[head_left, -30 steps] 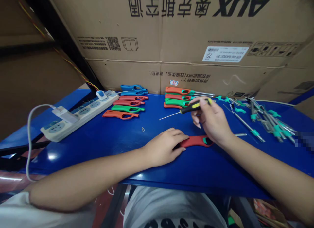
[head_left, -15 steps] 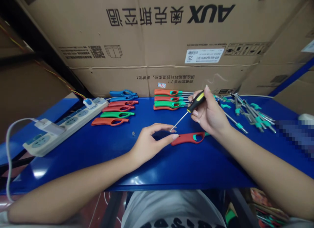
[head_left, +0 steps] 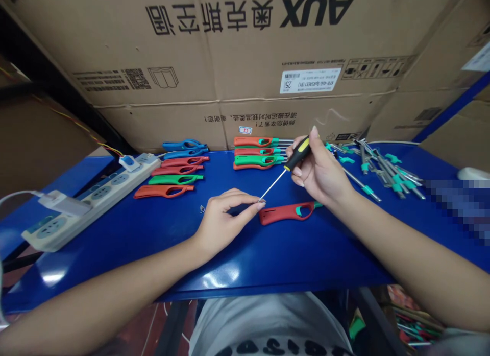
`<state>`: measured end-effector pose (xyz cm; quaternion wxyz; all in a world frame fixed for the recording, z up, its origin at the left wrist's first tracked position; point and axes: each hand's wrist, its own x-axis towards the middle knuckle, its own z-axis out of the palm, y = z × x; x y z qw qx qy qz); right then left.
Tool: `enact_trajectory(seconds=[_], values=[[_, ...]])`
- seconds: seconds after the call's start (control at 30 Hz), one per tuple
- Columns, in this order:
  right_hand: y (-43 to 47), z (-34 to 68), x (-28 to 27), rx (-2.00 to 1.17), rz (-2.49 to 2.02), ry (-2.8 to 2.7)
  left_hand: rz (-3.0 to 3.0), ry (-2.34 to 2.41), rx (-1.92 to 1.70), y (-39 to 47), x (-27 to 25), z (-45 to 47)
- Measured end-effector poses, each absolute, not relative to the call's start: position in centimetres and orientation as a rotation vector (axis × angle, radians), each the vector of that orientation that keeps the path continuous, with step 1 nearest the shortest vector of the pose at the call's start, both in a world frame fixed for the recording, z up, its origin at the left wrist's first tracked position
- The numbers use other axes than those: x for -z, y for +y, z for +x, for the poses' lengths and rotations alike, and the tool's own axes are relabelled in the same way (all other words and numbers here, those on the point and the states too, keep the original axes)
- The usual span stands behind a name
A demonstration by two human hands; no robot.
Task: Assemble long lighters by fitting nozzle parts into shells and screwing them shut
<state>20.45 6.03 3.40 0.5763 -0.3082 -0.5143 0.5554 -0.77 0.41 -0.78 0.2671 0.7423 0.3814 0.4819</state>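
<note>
My right hand (head_left: 319,167) is wrapped round the black and yellow handle of a screwdriver (head_left: 299,154), whose thin shaft slants down to the left. At its lower end, the thumb and forefinger of my left hand (head_left: 225,218) pinch together round the tip. Whether a tiny piece is held there as well is too small to tell. Just right of those fingertips, a red gas lighter (head_left: 285,214) with a teal trigger lies flat on the blue table (head_left: 245,264). A few small metal bits, looking like screws (head_left: 202,209), lie beside my left hand, partly hidden.
Several coloured lighter handles (head_left: 176,180) are lined up at the left, near a white power strip (head_left: 95,200). Lighters with metal rods (head_left: 256,159) lie at the back. Loose metal tubes with teal parts (head_left: 394,174) are heaped at the right. Cardboard (head_left: 229,65) stands behind.
My left thumb and forefinger have closed together at the screwdriver's tip. The view has shifted slightly, and the screwdriver stays in my right hand.
</note>
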Motion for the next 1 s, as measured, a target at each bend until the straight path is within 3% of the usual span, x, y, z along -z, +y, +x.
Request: enact_trajectory(seconds=[1.0], values=[[5.0, 20.2, -4.0, -1.209, -0.695, -1.331, 2.188, 0.980, -1.238, 0.7, 1.1, -0.7]])
